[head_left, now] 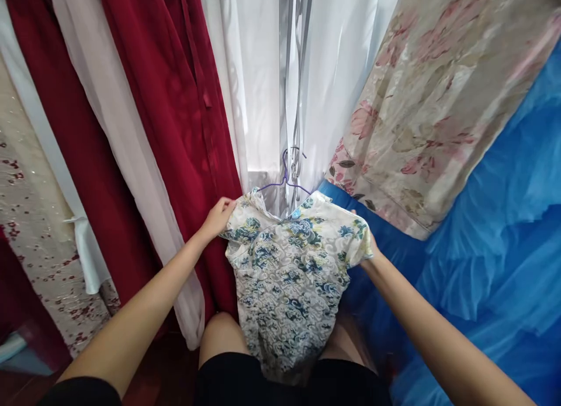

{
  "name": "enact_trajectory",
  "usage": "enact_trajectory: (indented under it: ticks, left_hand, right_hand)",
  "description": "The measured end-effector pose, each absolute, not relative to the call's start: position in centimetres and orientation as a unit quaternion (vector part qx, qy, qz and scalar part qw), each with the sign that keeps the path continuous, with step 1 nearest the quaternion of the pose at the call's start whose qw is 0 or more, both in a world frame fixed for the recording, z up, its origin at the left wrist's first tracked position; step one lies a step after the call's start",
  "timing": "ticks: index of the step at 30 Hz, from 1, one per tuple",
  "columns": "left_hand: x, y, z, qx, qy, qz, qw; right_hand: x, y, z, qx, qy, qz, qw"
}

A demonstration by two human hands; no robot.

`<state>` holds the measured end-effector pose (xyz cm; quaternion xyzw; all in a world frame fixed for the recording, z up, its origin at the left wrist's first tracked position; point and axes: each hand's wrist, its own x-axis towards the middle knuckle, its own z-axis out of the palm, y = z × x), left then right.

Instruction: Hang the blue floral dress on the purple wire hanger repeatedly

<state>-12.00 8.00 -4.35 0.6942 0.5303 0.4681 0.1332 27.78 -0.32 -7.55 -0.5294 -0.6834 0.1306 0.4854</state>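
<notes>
A short-sleeved white blouse (pixel 291 277) with blue and yellowish flower patterns hangs spread out in front of my thighs. The purple hanger (pixel 285 177) sits inside its neckline, with the hook sticking up above the collar. Closed on the sleeve at the left shoulder is my left hand (pixel 218 217). Over on the other side, my right hand (pixel 371 248) is at the right sleeve; its fingers are mostly behind the cloth, which appears gripped between them.
Long dark red cloth (pixel 175 102) and a pale pink strip (pixel 118 114) hang at the left, beside a sequined garment (pixel 48 277). White curtains (pixel 258 73) hang straight ahead. A floral cloth (pixel 421 120) and blue ruffled fabric (pixel 504 231) fill the right side.
</notes>
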Motion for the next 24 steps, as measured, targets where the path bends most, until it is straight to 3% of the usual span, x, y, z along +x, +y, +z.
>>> enact_trajectory:
  ticks: [5,9,13,20,24]
  left_hand:
    - [-13.2,6.0,-9.3,0.672,0.513,0.516,0.135]
    - [-11.2,4.7,-9.6,0.606,0.512,0.6,0.102]
    - [-10.3,4.0,-8.7,0.565,0.497,0.648,0.118]
    - [-11.5,3.9,-9.6,0.601,0.498,0.613,0.124]
    - [-11.0,3.7,-11.1,0.631,0.5,0.575,0.143]
  right_hand:
    - [27.6,-2.3,-9.4,-0.484,-0.539,0.321,0.611]
    - [26.9,-2.5,-8.5,-0.457,-0.494,0.276,0.686]
    - [26.5,-2.0,-4.3,-0.422,-0.454,0.253,0.743]
    - [22.7,-2.9,0.5,-0.368,-0.557,0.234,0.707]
    - [19.8,-7.1,0.3,-0.319,-0.678,0.263,0.607]
